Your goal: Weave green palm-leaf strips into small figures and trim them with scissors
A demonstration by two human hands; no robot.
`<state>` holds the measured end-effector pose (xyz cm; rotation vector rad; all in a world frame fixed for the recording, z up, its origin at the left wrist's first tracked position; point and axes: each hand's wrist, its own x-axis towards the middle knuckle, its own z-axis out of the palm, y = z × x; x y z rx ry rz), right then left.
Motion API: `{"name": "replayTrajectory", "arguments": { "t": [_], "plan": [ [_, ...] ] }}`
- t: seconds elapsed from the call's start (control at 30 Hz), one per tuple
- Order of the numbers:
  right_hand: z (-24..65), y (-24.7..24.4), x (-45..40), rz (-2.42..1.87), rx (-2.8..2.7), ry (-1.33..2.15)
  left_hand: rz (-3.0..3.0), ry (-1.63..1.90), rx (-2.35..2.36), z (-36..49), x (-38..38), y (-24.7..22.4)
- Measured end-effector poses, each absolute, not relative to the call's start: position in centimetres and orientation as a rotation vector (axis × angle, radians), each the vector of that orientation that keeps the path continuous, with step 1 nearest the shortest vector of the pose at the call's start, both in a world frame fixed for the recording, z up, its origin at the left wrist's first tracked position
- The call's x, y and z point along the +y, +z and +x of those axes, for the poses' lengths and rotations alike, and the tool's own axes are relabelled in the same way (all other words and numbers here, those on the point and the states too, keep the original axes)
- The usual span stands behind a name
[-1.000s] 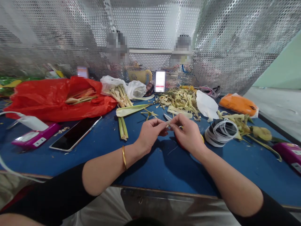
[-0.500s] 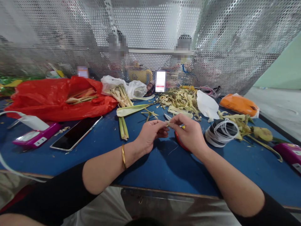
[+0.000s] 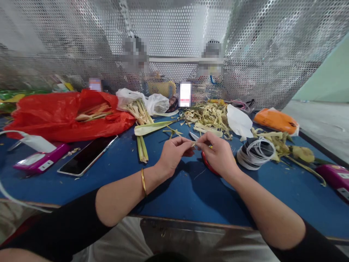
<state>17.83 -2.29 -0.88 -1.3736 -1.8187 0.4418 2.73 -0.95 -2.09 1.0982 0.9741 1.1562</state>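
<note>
My left hand (image 3: 174,153) and my right hand (image 3: 218,151) meet fingertip to fingertip above the blue table. Between them is a small pale piece of plant strip (image 3: 193,144), pinched from both sides; most of it is hidden by the fingers. Under my right hand lie red-handled scissors (image 3: 207,163), their blades pointing away and partly covered. Just beyond my left hand are a small knotted strip of leaf (image 3: 173,131) and a pale green stalk (image 3: 154,128) lying across cut stalks (image 3: 142,149).
To the right stand a spool of white cord (image 3: 256,153) and an orange packet (image 3: 276,121). A heap of dry leaf strips (image 3: 208,118) lies at the back. On the left are a red plastic bag (image 3: 49,114), a phone (image 3: 88,155) and a purple power strip (image 3: 42,160).
My hands stay almost in place. The fingers have shifted slightly around the small piece, and a bit more of the scissor blades shows. The whole view has moved a little.
</note>
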Motion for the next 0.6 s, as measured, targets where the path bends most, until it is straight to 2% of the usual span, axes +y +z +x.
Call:
{"name": "replayTrajectory", "arguments": {
  "t": [0.43,0.6],
  "plan": [
    [17.63,-1.32,-2.01,-1.209,-1.651,0.561,1.453,1.200,1.012,2.71,-1.04,-2.25],
    [17.61,-1.02,-1.82,-1.131,-1.500,0.922,1.502,1.210,0.983,2.43,-0.95,-2.21]
  ]
}}
